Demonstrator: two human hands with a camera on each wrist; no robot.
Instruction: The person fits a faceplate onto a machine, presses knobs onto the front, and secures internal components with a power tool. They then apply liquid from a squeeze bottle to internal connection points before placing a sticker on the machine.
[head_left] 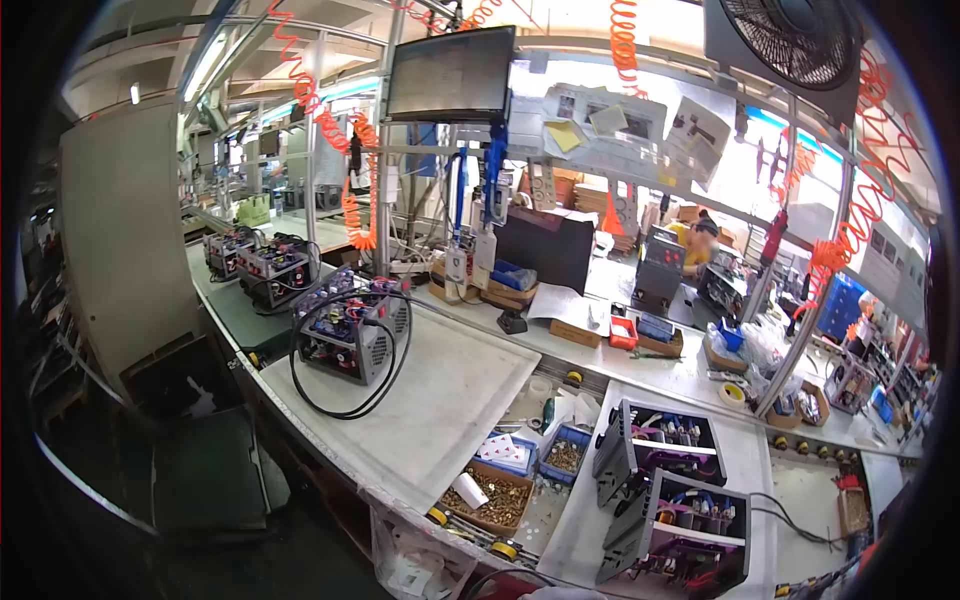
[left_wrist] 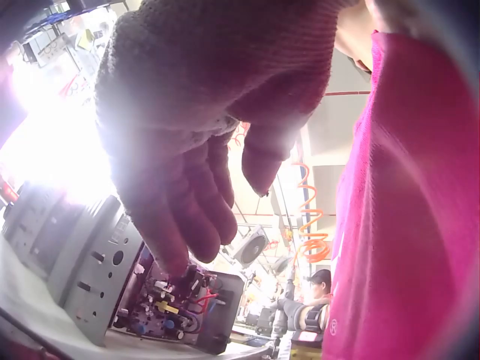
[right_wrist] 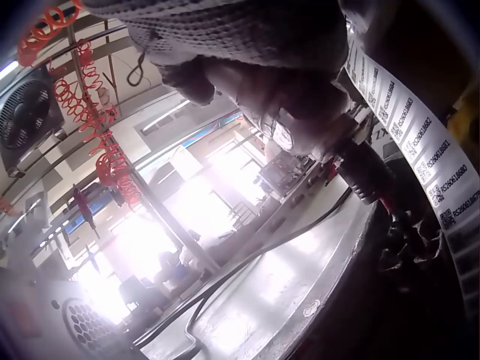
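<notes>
In the left wrist view, my gloved left hand (left_wrist: 180, 135) hangs with fingers loosely bent and nothing between them. Its fingertips overlap the open side of a grey-cased machine (left_wrist: 97, 277), where a circuit board (left_wrist: 165, 300) and wiring show. My gloved right hand (right_wrist: 292, 97), in the right wrist view, has curled fingers at a black cylindrical piece (right_wrist: 364, 172) with reddish parts below it; much of the grip is hidden. Beside that hand curves a white strip of printed code labels (right_wrist: 424, 146). Neither hand appears in the head view.
Two open machines (head_left: 690, 530) stand on the right bench. Another machine (head_left: 350, 335), looped with black cable, sits on the left bench mat (head_left: 450, 370). Between them are a box of brass fittings (head_left: 500, 500) and blue bins (head_left: 565, 455). Orange coiled hoses (head_left: 360, 200) hang overhead.
</notes>
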